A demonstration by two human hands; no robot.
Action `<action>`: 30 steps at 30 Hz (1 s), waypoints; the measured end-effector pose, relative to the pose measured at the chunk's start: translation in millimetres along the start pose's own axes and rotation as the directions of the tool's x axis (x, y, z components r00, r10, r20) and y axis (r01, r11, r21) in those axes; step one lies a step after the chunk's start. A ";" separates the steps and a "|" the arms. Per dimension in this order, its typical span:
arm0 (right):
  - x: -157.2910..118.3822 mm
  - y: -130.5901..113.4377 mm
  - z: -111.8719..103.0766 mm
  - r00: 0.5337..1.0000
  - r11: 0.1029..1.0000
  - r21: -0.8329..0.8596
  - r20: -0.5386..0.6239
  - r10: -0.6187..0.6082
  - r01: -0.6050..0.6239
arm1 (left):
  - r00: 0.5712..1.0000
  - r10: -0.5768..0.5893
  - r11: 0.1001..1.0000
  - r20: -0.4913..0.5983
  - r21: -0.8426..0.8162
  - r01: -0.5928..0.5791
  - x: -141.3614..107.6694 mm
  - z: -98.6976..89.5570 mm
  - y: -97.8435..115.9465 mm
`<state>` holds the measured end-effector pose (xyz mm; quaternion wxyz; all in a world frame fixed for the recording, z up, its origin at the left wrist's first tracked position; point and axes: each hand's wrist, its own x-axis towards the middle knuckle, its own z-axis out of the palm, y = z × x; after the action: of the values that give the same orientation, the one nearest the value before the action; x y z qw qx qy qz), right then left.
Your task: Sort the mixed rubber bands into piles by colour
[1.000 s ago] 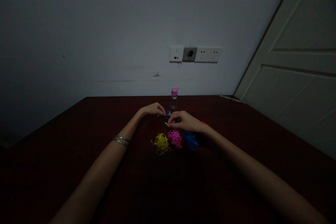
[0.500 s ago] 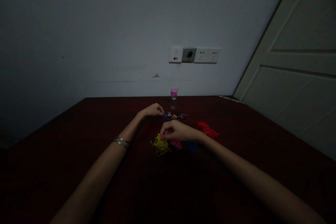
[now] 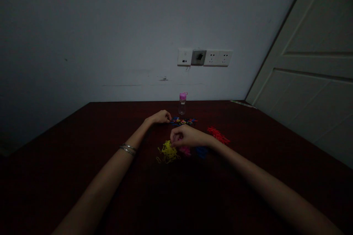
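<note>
My left hand [image 3: 162, 116] rests with curled fingers at the left end of a mixed multicoloured pile [image 3: 184, 121] of small pieces. My right hand [image 3: 182, 136] is closed above the yellow pile [image 3: 168, 152], its fingertips near that pile's upper right edge; something pink shows between or behind its fingers. Partly under my right hand lies a pink pile [image 3: 185, 150], with a blue pile [image 3: 202, 152] beside it. A red pile [image 3: 217, 135] sits farther right. What either hand's fingertips pinch is too small and dark to make out.
Behind the mixed pile, a clear bottle with a pink cap [image 3: 182, 103] stands upright on the dark red table [image 3: 110, 114]. The wall with sockets [image 3: 217, 58] rises behind, and a pale door [image 3: 311, 62] is at the right.
My right hand has moved slightly to the right over the yellow pile. A yellow piece now lies apart at that pile's lower left. My left hand has dipped slightly.
</note>
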<state>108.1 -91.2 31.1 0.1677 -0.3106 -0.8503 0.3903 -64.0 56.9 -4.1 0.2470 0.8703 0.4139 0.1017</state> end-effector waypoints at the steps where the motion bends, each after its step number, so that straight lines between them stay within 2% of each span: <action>1: -0.8 2.2 -6.0 1.000 1.000 0.005 -0.028 0.003 -0.003 | 1.000 0.007 1.000 -0.005 0.012 -0.007 0.1 0.2 0.5; 5: -6.3 22.5 -32.5 0.978 0.995 -0.065 -0.199 0.060 -0.074 | 1.000 0.019 0.999 -0.002 0.034 -0.019 0.5 0.8 1.9; 9: -13.5 53.5 -50.5 0.950 0.976 -0.143 -0.289 0.117 -0.163 | 1.000 0.000 0.999 0.004 0.033 0.000 0.1 1.2 1.4; 14: -18.5 78.9 -56.7 0.941 0.939 -0.227 -0.279 0.192 -0.259 | 0.999 0.044 0.999 0.018 -0.008 -0.044 -1.4 -0.8 8.8; 19: -19.3 82.4 -60.4 0.942 0.926 -0.255 -0.261 0.212 -0.279 | 0.990 0.136 0.985 0.048 -0.114 -0.130 -2.2 1.7 41.9; 25: -20.1 83.4 -62.5 0.953 0.924 -0.297 -0.253 0.165 -0.239 | 0.938 0.299 0.943 0.175 -0.207 -0.261 -5.7 21.1 85.8; 30: -19.2 82.8 -60.6 0.961 0.933 -0.290 -0.234 0.147 -0.213 | 0.906 0.363 0.921 0.219 -0.230 -0.314 -8.7 33.7 102.9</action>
<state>187.4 -28.3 5.4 0.1678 -0.4492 -0.8469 0.2299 12.2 -16.6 20.1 0.3585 0.9073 0.2089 0.0683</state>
